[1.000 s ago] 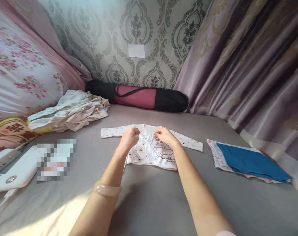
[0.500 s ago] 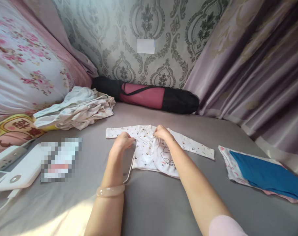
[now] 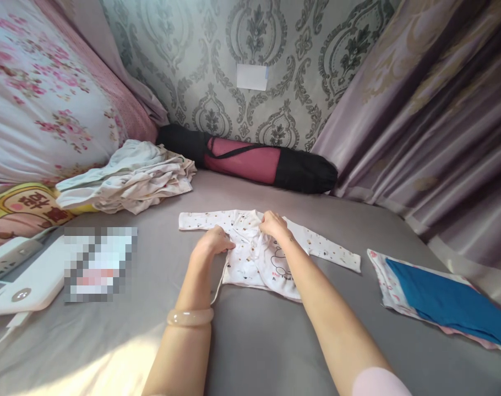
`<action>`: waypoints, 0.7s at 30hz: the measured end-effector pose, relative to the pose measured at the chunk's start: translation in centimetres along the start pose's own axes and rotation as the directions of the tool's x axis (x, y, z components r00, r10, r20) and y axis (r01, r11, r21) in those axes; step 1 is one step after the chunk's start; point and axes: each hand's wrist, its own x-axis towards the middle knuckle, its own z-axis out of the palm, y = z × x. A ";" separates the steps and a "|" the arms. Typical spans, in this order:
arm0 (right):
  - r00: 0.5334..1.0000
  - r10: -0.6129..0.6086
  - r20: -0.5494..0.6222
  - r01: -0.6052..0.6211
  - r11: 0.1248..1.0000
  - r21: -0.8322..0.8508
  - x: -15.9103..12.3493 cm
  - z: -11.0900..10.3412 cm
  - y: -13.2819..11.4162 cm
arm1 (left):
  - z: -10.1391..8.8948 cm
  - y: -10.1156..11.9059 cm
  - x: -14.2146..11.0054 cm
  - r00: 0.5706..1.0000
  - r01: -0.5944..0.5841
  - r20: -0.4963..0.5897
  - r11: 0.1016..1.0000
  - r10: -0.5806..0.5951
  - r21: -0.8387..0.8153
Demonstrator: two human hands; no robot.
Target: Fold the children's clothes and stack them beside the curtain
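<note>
A small white baby shirt (image 3: 246,261) with a scattered print, a cartoon outline and ties lies spread out, its sleeves stretched to both sides. My left hand (image 3: 213,242) is closed at its left side seam below the armpit, thumb against the cloth. At the neckline, my right hand (image 3: 274,225) pinches the front fabric near the ties. My right forearm covers part of the shirt's right side. A thin pale cord (image 3: 218,289) hangs down along the left side edge.
Folded clothes with a blue piece (image 3: 444,297) lie right. On the left are a crumpled cloth pile (image 3: 130,176), a white power bank (image 3: 39,280), a power strip (image 3: 13,256) and a blurred flat item (image 3: 104,264). A black-and-red long bag (image 3: 242,159) lies along the wall.
My left hand has shifted slightly right and down along the shirt's side, its thumb now farther over the cloth. My right hand stays at the neckline. The camera view has shifted slightly.
</note>
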 end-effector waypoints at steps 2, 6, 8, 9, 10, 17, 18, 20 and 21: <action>0.997 0.005 -0.079 -0.010 0.998 -0.059 0.0 0.5 0.2 | -0.7 0.6 -0.5 0.988 0.115 0.102 0.992 -0.120 0.055; 0.990 -0.004 -0.143 -0.014 0.992 -0.125 0.2 1.8 0.3 | -1.4 1.5 -1.3 0.978 0.151 0.132 0.984 -0.164 0.098; 0.987 0.009 -0.163 -0.028 0.993 -0.116 0.1 2.3 0.2 | -1.5 1.6 -1.5 0.977 0.152 0.132 0.982 -0.166 0.110; 0.986 0.012 -0.167 -0.031 0.994 -0.107 0.0 2.4 0.1 | -1.5 1.6 -1.5 0.977 0.151 0.135 0.982 -0.166 0.116; 0.986 0.013 -0.163 -0.029 0.995 -0.097 0.0 2.5 0.1 | -1.6 1.6 -1.5 0.977 0.148 0.139 0.981 -0.164 0.122; 0.986 -0.073 -0.148 0.102 0.974 0.200 -0.1 0.9 2.7 | -2.1 1.5 -1.8 0.978 0.106 0.167 0.987 -0.126 0.121; 0.983 -0.050 -0.176 0.094 0.963 0.254 -0.2 0.6 3.1 | -2.2 1.5 -1.9 0.976 0.095 0.181 0.988 -0.117 0.122; 0.978 0.018 -0.206 0.053 0.941 0.334 -0.7 0.3 3.8 | -2.4 1.7 -2.0 0.975 0.084 0.194 0.988 -0.109 0.131; 0.980 0.044 -0.193 0.029 0.932 0.360 -1.1 0.4 3.9 | -2.3 1.8 -2.1 0.979 0.085 0.175 0.988 -0.107 0.133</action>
